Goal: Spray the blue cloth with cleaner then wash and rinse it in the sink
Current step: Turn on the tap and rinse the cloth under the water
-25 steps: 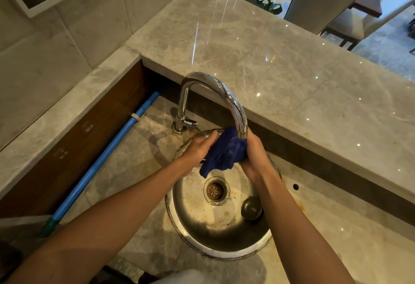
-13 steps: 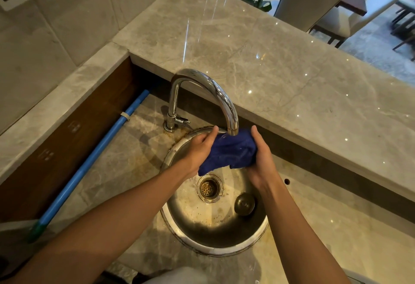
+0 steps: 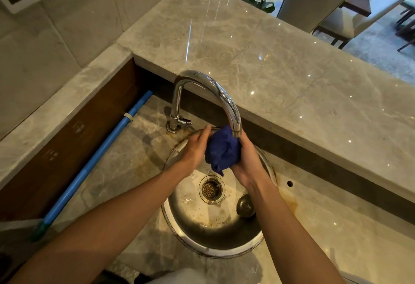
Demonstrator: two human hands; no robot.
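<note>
Grey marble counter (image 3: 280, 63) runs along the far side of a lower marble ledge that carries a round steel sink (image 3: 215, 250). You hold the blue cloth (image 3: 222, 152) bunched between both hands, directly beneath the outlet of the chrome faucet (image 3: 211, 86) and above the basin. Your left hand (image 3: 194, 151) presses against the cloth's left side with fingers extended toward the spout. Your right hand (image 3: 247, 160) cups the cloth's right side, fingers curled around it. A drain strainer (image 3: 211, 189) and a loose stopper (image 3: 246, 206) lie in the basin below. A blue pipe (image 3: 96, 162) runs along the ledge at left.
</note>
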